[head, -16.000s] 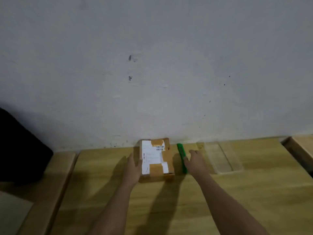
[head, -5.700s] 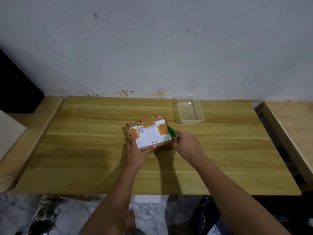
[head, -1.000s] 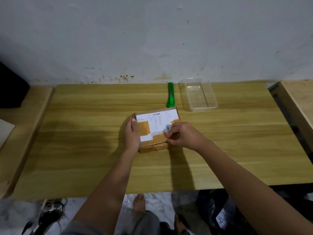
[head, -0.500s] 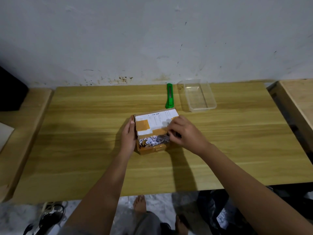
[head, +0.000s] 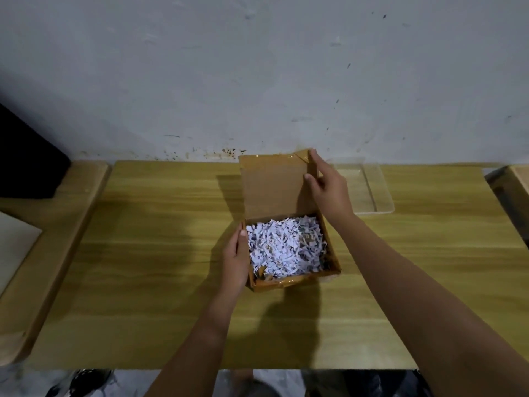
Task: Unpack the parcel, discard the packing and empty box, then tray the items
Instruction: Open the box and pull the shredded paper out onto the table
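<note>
A small cardboard box (head: 297, 282) stands open in the middle of the wooden table (head: 148, 253). White shredded paper (head: 286, 247) fills it to the rim and hides whatever lies beneath. The lid (head: 274, 187) stands upright at the far side. My right hand (head: 329, 190) pinches the lid's right edge near its top corner. My left hand (head: 236, 262) lies flat against the box's left wall, steadying it. A clear plastic tray (head: 372, 190) sits empty at the back of the table, partly behind my right hand.
A second wooden surface (head: 43, 253) adjoins the table on the left, with a black object (head: 25, 161) and a pale sheet (head: 14, 250) on it. Another wooden edge (head: 521, 179) shows at far right. The green cutter is hidden from view.
The lid has swung from barely lifted to fully upright, exposing the shredded paper. My right hand rose with the lid's edge. The cutter is now out of sight behind the lid.
</note>
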The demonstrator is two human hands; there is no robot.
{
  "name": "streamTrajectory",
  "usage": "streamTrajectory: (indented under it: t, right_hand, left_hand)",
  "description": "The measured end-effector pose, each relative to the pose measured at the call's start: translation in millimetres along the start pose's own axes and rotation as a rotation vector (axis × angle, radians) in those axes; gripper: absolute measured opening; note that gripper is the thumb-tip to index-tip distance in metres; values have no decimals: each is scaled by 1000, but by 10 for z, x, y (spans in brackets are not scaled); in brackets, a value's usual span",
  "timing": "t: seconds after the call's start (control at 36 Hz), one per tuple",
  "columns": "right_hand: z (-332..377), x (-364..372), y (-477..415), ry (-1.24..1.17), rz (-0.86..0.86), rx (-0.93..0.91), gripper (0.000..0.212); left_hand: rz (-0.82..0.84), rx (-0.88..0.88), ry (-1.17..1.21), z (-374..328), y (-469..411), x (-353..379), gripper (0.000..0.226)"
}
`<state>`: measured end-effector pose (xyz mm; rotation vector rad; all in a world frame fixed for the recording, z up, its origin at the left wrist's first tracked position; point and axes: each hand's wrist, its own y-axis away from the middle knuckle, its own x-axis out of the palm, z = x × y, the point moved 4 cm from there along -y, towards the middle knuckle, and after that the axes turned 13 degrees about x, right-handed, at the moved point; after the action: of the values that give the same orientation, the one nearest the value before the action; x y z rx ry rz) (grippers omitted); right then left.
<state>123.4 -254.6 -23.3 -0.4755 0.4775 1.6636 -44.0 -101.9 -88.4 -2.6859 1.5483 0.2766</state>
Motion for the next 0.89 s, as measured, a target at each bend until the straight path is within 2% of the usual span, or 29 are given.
streamTrajectory:
  t: [0.08, 0.22, 0.36, 0.47, 0.58, 0.64, 0.69, 0.78, 0.83, 0.89]
  right_hand:
    - [-131, 54, 52, 0, 39, 85, 56]
    - [-335, -8, 256, -27, -4, 129, 57]
    - [-478, -74, 471, 78, 55, 104, 45]
    - [-421, -228, 549, 89, 38, 76, 38]
    - [-316, -383, 645, 153, -12, -30, 37]
    - [-219, -382, 726, 201, 99, -89, 43]
    - [-147, -292, 818, 305, 294, -128, 53]
    - [-165, -71, 903, 521, 493, -185, 79]
    - [-245, 65, 906, 664, 554, -175, 98]
    - [-324, 155, 906, 764, 589, -138, 108]
  left_hand:
    - [23, -12, -1, -6, -12, -21, 42]
    - [62, 25, -30, -48, -45, -70, 41]
    - [117, -1, -92, -114, -24, -81, 43]
    - [198, -6, -239, -166, -31, -87, 44]
    - [85, 124, -417, -386, -11, -158, 49]
    - [78, 283, -550, -577, 39, -142, 49]
    - [254, 403, -641, -693, 95, -15, 52]
    - [628, 443, -803, -634, 159, 206, 73]
    - [743, 434, -910, -544, 141, 272, 91]
    - [787, 425, -979, -469, 80, 296, 100]
